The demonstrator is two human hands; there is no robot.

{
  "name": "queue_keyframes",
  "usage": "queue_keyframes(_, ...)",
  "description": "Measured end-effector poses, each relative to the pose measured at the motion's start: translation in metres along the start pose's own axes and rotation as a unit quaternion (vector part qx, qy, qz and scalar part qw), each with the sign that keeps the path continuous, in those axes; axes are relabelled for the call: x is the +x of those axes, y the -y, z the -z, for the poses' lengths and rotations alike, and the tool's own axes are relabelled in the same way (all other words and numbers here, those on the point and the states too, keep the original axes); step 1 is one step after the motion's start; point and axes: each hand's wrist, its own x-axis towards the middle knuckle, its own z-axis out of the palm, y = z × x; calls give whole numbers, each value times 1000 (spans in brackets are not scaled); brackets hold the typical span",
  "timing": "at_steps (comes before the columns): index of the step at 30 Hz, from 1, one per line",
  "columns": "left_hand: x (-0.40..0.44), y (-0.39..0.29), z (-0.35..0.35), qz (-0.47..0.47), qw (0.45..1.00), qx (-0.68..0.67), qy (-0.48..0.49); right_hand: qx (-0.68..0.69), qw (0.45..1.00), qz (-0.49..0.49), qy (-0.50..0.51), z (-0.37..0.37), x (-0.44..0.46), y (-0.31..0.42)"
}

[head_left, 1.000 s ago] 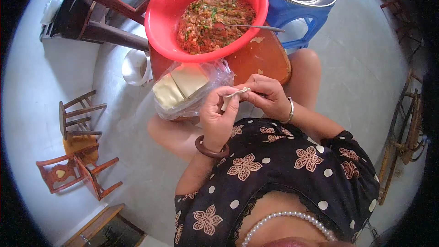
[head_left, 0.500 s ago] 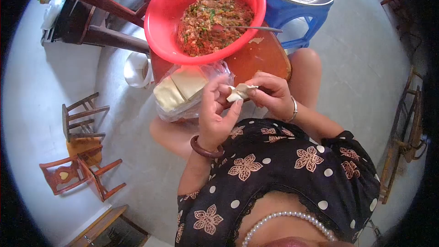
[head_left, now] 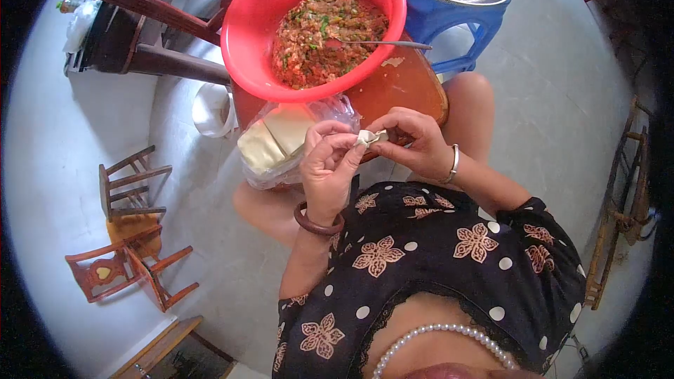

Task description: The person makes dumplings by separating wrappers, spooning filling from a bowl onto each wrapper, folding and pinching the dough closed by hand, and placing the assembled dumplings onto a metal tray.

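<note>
Well, both hands are busy with one small dough wrapper (head_left: pixel 370 138), folded and held up by the near edge of the brown wooden surface (head_left: pixel 400 91). The left hand (head_left: pixel 328 161) has thumb and fingers pinched closed on one end; the right hand (head_left: pixel 415 139) nips the other end just as tightly. At the near left corner, beside the left hand, a clear plastic bag (head_left: pixel 340 109) holds pale stacked sheets (head_left: pixel 289 130). A red bowl (head_left: pixel 242 63) fills the far part, with green-flecked filling (head_left: pixel 330 35) inside and a metal spoon (head_left: pixel 404 44) reaching out over the rim towards the right edge. Beyond the far right corner stands a blue stool (head_left: pixel 428 24).
</note>
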Motion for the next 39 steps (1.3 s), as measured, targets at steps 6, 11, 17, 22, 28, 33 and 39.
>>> queue_keyframes(6,-3,12,4,10,998,-48,31,-41,996,74,37,4,-4,10)
queue_keyframes(11,-6,8,-2,63,994,-88,24,-59,994,60,66,11,-2,15)
queue_keyframes(17,-8,12,-4,74,972,-221,16,0,999,34,35,5,-2,10)
queue_keyframes(22,-9,14,-1,51,985,-158,41,188,973,-135,11,0,0,14)
queue_keyframes(28,-11,18,-16,-33,993,-116,15,30,999,4,-31,1,-4,-2)
queue_keyframes(33,-8,24,-18,-13,989,-142,-38,-18,999,4,-28,0,0,6)
queue_keyframes(39,-5,23,-13,49,976,-209,-24,-150,973,173,-4,7,7,4)
